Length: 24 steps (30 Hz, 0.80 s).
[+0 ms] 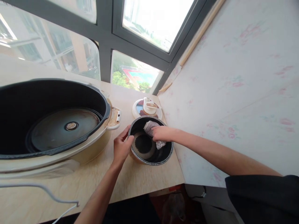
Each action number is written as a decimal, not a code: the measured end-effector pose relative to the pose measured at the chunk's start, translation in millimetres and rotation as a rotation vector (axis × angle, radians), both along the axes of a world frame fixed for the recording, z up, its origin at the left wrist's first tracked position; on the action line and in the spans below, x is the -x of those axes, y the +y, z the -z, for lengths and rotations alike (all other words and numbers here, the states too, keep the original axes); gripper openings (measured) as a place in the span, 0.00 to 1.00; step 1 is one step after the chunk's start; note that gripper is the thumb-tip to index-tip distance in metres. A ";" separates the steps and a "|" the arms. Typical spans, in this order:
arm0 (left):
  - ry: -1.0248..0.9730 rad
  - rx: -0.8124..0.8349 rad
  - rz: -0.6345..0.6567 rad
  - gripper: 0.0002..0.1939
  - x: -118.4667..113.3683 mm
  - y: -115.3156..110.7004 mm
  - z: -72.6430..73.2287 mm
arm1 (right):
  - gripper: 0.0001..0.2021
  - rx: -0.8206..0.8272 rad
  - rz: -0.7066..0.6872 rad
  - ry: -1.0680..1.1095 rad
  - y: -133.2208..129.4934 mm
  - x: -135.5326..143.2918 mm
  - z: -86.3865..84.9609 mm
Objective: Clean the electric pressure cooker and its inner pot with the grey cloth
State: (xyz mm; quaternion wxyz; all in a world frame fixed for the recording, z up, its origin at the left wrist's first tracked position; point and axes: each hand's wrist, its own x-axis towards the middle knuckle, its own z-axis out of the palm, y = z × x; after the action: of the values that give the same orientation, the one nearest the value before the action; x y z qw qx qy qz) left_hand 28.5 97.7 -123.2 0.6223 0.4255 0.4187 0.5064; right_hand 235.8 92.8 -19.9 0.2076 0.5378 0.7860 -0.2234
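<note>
You are wiping inside the black pot (150, 149): your right hand (161, 133) presses a crumpled cloth (149, 127) against its wall, fingers closed on it. Your left hand (121, 146) grips the rim. Next, I think, move the cloth around while holding the pot firm.

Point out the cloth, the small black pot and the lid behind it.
cloth (149, 127), head view: on its crumpled upper part, above the right hand.
small black pot (143, 144), head view: on its dark inner floor.
lid (147, 107), head view: on its white top handle.

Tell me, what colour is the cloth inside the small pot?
Grey with pale mottling; the cloth shows best in the head view.
</note>
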 end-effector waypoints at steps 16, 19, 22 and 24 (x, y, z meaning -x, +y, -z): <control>-0.011 -0.082 -0.064 0.24 -3.7 -2.0 -0.5 | 0.13 -0.438 -0.393 0.080 1.4 45.9 56.2; -0.019 -0.088 -0.048 0.23 -3.5 -2.9 -0.2 | 0.17 -0.443 -0.179 0.201 -8.5 44.0 50.4; -0.015 -0.077 -0.043 0.22 -3.2 -3.5 0.5 | 0.21 -0.470 0.069 0.341 -21.8 36.7 36.3; -0.028 -0.063 -0.039 0.22 -3.4 -3.7 1.0 | 0.23 -0.485 0.239 0.425 -33.2 35.1 25.4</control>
State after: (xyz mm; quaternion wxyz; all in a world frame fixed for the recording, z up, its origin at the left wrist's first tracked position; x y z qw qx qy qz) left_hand 31.9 94.0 -124.2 0.6044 0.4293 0.4020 0.5374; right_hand 200.7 59.7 -45.3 -0.1226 0.6011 0.7734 -0.1598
